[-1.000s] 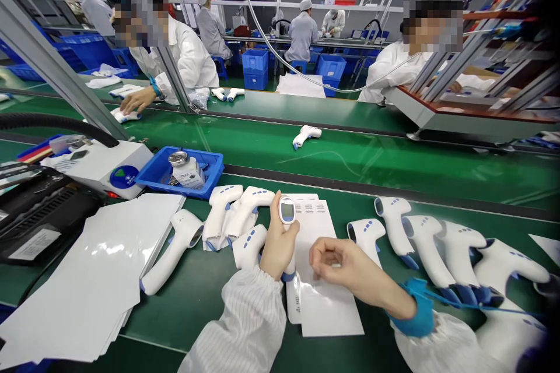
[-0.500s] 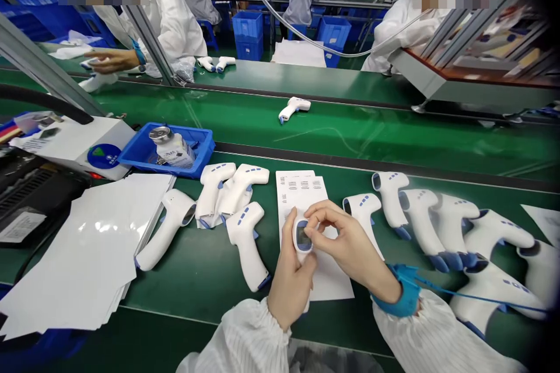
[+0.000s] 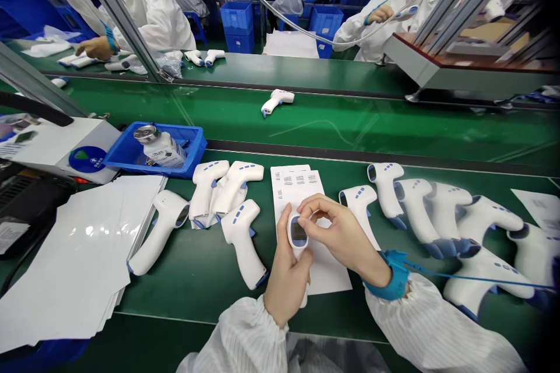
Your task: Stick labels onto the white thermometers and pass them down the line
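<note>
My left hand (image 3: 286, 280) is wrapped round a white handheld thermometer (image 3: 298, 232), its dark screen facing me. The fingers of my right hand (image 3: 341, 233) are pinched at the upper right edge of that screen; whether they hold something small there is hidden. Beneath both hands lies a printed white sheet (image 3: 330, 271). To the left, several white thermometers rest on the green table, the nearest one (image 3: 244, 245) just beside my left hand. More lie at the right, one (image 3: 361, 210) close behind my right hand. A blue band is round my right wrist.
At the left are a stack of white sheets (image 3: 83, 245), a blue tray (image 3: 199, 154) holding a metal-capped bottle (image 3: 164, 148), and a white box (image 3: 56, 145). A thermometer (image 3: 277, 101) sits on the green belt (image 3: 210, 111). Beyond it, people in white coats work.
The view has shifted slightly. My hands remain on the thermometer at its screen. Across the belt, the person at right now shows a raised hand by a thermometer, and the left person's hand has moved.
</note>
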`<state>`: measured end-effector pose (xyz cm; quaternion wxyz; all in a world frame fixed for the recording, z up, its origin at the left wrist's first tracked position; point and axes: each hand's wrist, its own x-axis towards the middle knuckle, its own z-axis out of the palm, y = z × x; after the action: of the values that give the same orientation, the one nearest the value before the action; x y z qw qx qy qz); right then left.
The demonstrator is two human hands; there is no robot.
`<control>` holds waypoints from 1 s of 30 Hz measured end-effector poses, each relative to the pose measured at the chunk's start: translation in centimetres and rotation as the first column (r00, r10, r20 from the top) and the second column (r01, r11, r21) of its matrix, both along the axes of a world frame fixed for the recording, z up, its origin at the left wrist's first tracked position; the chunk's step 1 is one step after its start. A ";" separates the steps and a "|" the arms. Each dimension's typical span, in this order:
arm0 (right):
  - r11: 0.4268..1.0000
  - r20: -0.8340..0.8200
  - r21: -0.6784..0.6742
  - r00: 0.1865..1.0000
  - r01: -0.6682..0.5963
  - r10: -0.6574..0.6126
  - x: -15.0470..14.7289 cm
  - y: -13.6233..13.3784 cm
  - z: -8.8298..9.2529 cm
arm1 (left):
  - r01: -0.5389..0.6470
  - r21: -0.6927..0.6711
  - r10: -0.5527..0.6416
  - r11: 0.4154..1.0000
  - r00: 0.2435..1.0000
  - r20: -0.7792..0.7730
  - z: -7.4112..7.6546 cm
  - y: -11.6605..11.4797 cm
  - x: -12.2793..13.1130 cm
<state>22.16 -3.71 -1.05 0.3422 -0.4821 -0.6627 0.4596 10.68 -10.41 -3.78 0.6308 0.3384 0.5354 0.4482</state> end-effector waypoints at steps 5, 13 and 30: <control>1.000 -0.014 0.021 1.000 0.016 -0.016 -0.2 0.0 -0.2 | 0.012 0.015 -0.012 1.000 1.000 0.002 -0.1 0.0 -0.1; 0.999 -0.028 0.006 0.999 0.034 -0.034 -0.3 -0.1 -0.3 | -0.002 0.008 0.002 1.000 1.000 0.028 -0.3 -0.1 0.0; 1.000 -0.044 0.026 0.999 0.002 -0.001 -0.3 0.1 -0.4 | 0.008 -0.042 -0.003 0.999 0.993 0.120 -0.4 0.1 -0.3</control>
<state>21.90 -3.57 -1.41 0.3634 -0.4679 -0.6605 0.4613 10.40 -10.33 -4.18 0.6701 0.2991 0.5049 0.4546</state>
